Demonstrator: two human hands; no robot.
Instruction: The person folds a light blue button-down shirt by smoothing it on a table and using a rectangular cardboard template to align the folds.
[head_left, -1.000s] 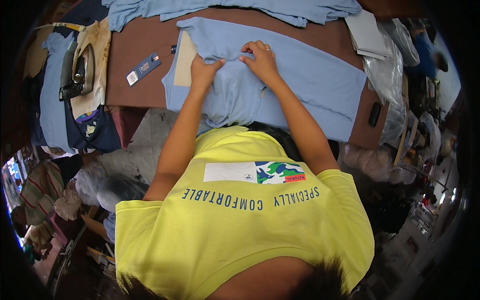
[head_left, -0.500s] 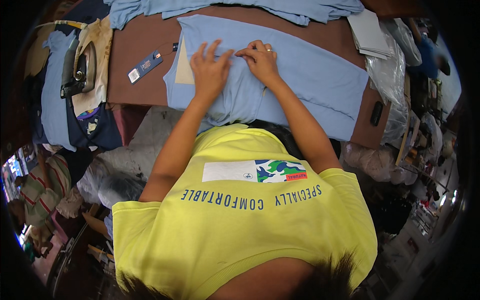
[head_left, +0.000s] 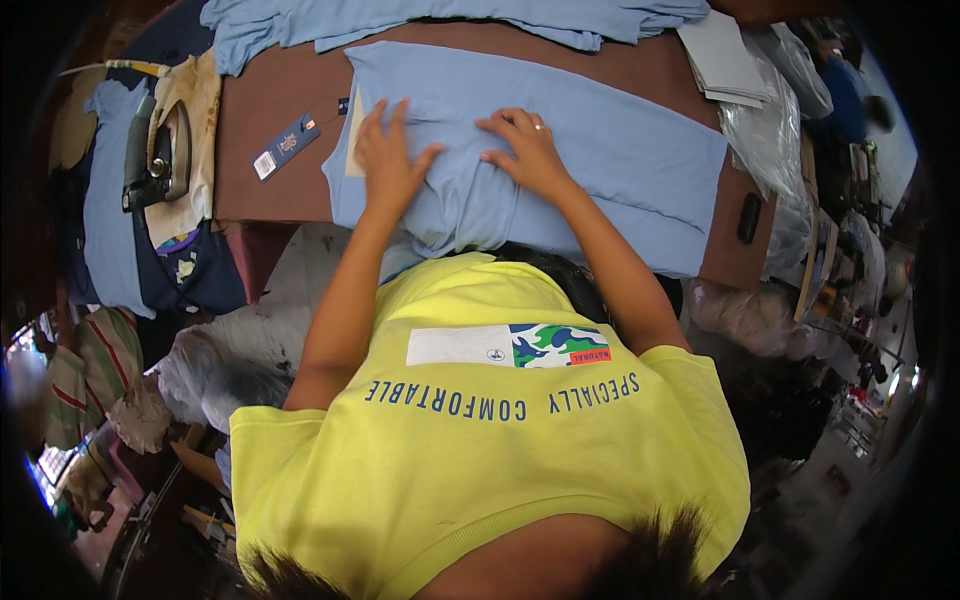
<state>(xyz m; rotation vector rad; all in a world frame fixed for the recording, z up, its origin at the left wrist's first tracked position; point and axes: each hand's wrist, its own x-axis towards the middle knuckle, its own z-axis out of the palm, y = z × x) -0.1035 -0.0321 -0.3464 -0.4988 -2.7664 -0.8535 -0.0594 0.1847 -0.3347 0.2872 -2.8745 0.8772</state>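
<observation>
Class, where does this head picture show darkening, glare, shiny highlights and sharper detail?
Head view, rim: dark fisheye border, bright glare lower left; head view, upper right: shiny highlights on clear plastic sheeting; head view, upper centre: light-blue garment softly lit, fairly sharp.

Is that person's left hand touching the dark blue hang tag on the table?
Apart. The head view shows brown tabletop plainly between the dark blue hang tag and the left hand, which is over the light blue garment.
</observation>
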